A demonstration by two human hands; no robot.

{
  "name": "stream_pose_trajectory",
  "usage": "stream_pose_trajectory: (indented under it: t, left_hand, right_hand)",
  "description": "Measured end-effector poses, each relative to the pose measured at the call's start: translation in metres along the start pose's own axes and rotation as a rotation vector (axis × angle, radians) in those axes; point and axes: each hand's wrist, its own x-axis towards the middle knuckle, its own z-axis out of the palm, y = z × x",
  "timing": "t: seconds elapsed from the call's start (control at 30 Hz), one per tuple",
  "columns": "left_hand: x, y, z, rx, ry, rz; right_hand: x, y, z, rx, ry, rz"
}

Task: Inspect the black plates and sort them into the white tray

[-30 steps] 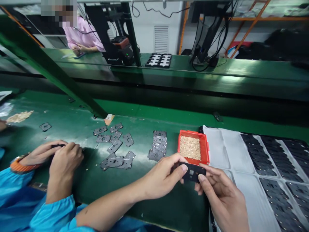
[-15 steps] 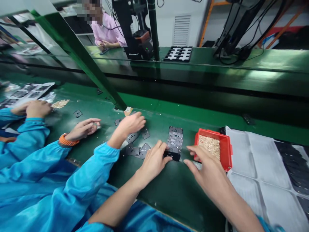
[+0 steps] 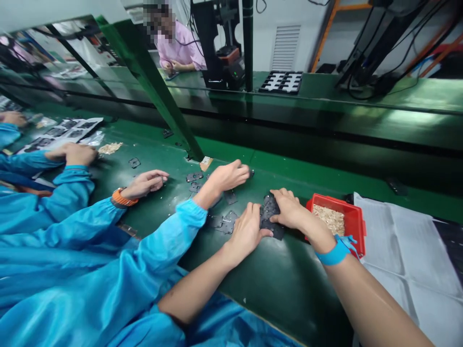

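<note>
A row of overlapping dark plates [image 3: 271, 206] lies on the green table in front of me. My left hand [image 3: 249, 230] rests along the left side of the row, its thumb over the nearest plate. From the right, my right hand [image 3: 288, 208] touches the row, with fingertips at its far end and the thumb lower down. Whether either hand grips a plate cannot be made out. Loose dark plates [image 3: 228, 221] lie just left of my left hand.
A co-worker's hand [image 3: 231, 175] reaches in from the left, close beyond my left hand. A red bin [image 3: 358, 224] of small tan pieces stands at right, beside white sheets [image 3: 415, 250]. A green post [image 3: 155, 91] slants down to the table.
My right hand has moved left onto the row of plates. The dark piece upright in my left hand now lies flat. The co-worker's hand has shifted right, and the view has turned left.
</note>
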Motion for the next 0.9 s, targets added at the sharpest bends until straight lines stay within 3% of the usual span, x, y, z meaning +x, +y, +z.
stream_pose_trajectory:
  t: [0.13,0.4,0.5,0.67,0.73,0.83,0.9]
  left_hand:
    - [-0.036,0.001,0.018,0.091,-0.072,-0.003]
    - [-0.023,-0.001,0.007,0.088,-0.115,0.028]
    - [-0.026,-0.005,0.004,0.049,-0.124,0.074]
    - [-0.044,0.003,-0.005,-0.104,-0.17,0.193]
    - [-0.044,0.013,-0.008,-0.427,-0.181,0.127]
    - [-0.047,0.044,-0.009,-0.564,-0.372,0.131]
    - [-0.055,0.074,-0.007,-0.533,-0.525,0.181]
  right_hand:
    - [-0.007,-0.006,0.0,-0.006,-0.085,0.009]
    - [-0.018,-0.017,0.008,0.032,-0.166,0.003]
    - [-0.033,-0.025,0.012,0.094,-0.149,-0.003]
    - [-0.096,-0.035,0.003,0.318,0.023,0.028]
    - [-0.127,-0.033,-0.005,0.419,0.133,0.076]
    - [-0.178,-0.028,-0.002,0.593,0.352,0.194]
    - [-0.211,-0.024,0.013,0.833,0.581,0.269]
